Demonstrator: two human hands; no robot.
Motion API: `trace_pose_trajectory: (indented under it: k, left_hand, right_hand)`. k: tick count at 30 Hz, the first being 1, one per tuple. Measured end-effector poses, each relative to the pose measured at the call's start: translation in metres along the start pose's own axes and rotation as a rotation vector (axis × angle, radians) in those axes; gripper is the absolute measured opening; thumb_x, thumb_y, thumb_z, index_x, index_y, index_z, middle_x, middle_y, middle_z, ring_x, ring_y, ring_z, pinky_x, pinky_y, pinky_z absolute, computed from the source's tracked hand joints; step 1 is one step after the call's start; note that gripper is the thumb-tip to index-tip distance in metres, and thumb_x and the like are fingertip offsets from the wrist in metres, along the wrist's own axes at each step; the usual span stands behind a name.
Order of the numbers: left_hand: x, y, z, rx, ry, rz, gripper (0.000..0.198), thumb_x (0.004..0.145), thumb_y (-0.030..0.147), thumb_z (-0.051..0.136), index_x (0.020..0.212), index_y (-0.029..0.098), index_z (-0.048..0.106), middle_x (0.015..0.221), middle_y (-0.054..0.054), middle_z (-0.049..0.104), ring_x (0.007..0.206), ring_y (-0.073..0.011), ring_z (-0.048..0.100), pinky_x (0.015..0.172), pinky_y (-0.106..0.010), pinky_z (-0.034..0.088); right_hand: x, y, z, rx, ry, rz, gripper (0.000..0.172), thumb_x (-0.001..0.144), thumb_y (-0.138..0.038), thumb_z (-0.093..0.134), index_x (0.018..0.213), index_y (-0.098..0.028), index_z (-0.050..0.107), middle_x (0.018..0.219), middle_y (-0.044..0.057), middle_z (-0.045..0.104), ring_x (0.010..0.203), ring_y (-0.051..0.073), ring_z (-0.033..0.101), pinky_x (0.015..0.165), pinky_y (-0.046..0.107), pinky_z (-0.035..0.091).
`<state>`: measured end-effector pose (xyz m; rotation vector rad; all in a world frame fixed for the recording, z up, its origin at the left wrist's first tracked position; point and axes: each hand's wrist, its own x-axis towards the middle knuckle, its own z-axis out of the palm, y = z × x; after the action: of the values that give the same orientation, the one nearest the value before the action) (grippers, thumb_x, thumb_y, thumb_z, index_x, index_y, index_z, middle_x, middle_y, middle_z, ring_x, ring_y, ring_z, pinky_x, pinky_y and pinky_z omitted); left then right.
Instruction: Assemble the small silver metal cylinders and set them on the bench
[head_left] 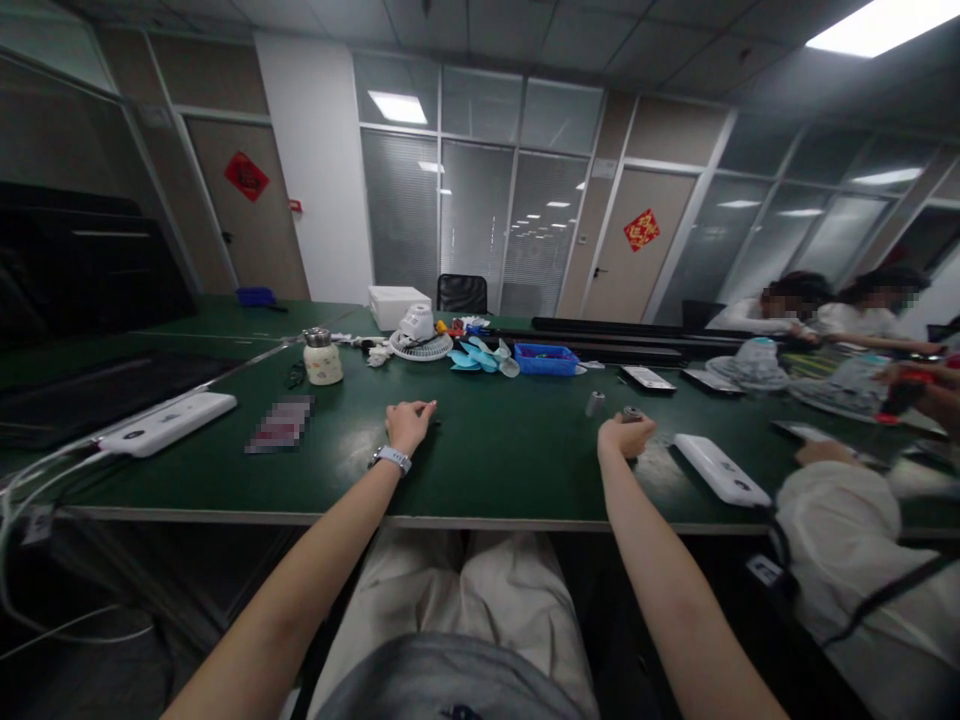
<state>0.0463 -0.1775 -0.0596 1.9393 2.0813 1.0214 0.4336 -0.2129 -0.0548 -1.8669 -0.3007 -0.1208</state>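
Observation:
My left hand (409, 426) rests low over the green table (510, 455), its fingers curled and pinched together. Whatever they may hold is too small to make out; a tiny dark bit shows by the fingertips. Farther right, my right hand (625, 438) is wrapped round a short grey metal cylinder (632, 412), whose top end pokes out above the fingers. A similar grey cylinder (595, 403) stands upright on the table, just left of that hand and apart from it.
Behind are a blue basket (546, 359), light-blue pieces (480, 355), a white fan part (420, 340) and a white box (397, 305). A cream bottle (322, 360) and phone (281, 425) lie left. White power banks (720, 468) flank me; a co-worker's sleeve (840, 510) is close right.

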Motion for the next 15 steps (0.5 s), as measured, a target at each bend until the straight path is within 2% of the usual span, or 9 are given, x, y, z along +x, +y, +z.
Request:
trace_pose_trajectory:
  k: [4,7,9,10,12,13,15]
  left_hand:
    - [-0.001,0.000,-0.001,0.004,0.003,-0.010,0.050,0.087,0.059,0.043,0.104,0.026,0.076,0.106,-0.010,0.071,0.108,-0.0354,0.049,0.087,-0.042,0.042]
    - [-0.001,0.000,-0.001,0.014,0.013,-0.014,0.050,0.087,0.060,0.044,0.103,0.025,0.076,0.105,-0.012,0.070,0.108,-0.0359,0.049,0.086,-0.042,0.042]
    - [-0.001,0.000,0.000,0.012,0.024,-0.020,0.049,0.087,0.059,0.044,0.103,0.025,0.076,0.107,-0.012,0.069,0.108,-0.0356,0.048,0.087,-0.042,0.042]
    - [-0.001,0.000,0.000,0.007,0.033,-0.029,0.048,0.088,0.058,0.043,0.103,0.025,0.075,0.109,-0.013,0.068,0.109,-0.0353,0.048,0.087,-0.042,0.041]
    - [-0.001,0.002,-0.002,-0.007,0.058,-0.062,0.047,0.090,0.054,0.041,0.105,0.025,0.074,0.112,-0.014,0.066,0.110,-0.0342,0.048,0.089,-0.042,0.041]
    - [-0.001,0.003,-0.003,-0.015,0.071,-0.085,0.047,0.091,0.052,0.040,0.104,0.024,0.074,0.113,-0.014,0.065,0.110,-0.0337,0.048,0.089,-0.043,0.040]
    - [-0.002,0.004,-0.005,-0.027,0.097,-0.130,0.047,0.092,0.049,0.036,0.104,0.023,0.074,0.115,-0.016,0.064,0.111,-0.0331,0.047,0.091,-0.043,0.040]
  right_hand:
    - [0.002,0.002,0.005,-0.061,-0.047,0.076,0.040,0.078,-0.020,0.063,0.115,-0.020,0.049,0.125,0.015,0.057,0.114,0.028,0.057,0.098,0.041,0.037]
    - [0.000,-0.001,0.002,-0.089,-0.026,0.076,0.042,0.077,-0.017,0.061,0.117,-0.018,0.048,0.122,0.016,0.058,0.115,0.027,0.056,0.105,0.044,0.029]
    - [-0.004,-0.005,-0.004,-0.069,0.031,0.054,0.048,0.077,-0.016,0.060,0.122,-0.016,0.045,0.127,0.020,0.054,0.122,0.030,0.051,0.107,0.048,0.025]
    - [-0.008,-0.009,-0.009,-0.042,0.067,0.006,0.051,0.077,-0.017,0.059,0.126,-0.015,0.043,0.132,0.023,0.050,0.126,0.032,0.046,0.107,0.051,0.025]
    - [-0.023,-0.020,-0.018,0.037,0.108,-0.194,0.051,0.082,-0.019,0.052,0.131,-0.013,0.040,0.139,0.025,0.042,0.131,0.033,0.039,0.106,0.054,0.025]
    - [-0.034,-0.027,-0.021,0.082,0.081,-0.344,0.047,0.085,-0.020,0.048,0.132,-0.013,0.041,0.140,0.025,0.041,0.132,0.032,0.038,0.105,0.054,0.026]
    - [-0.066,-0.043,-0.022,0.153,-0.117,-0.705,0.039,0.090,-0.022,0.042,0.128,-0.016,0.050,0.135,0.019,0.048,0.128,0.028,0.043,0.106,0.051,0.028]
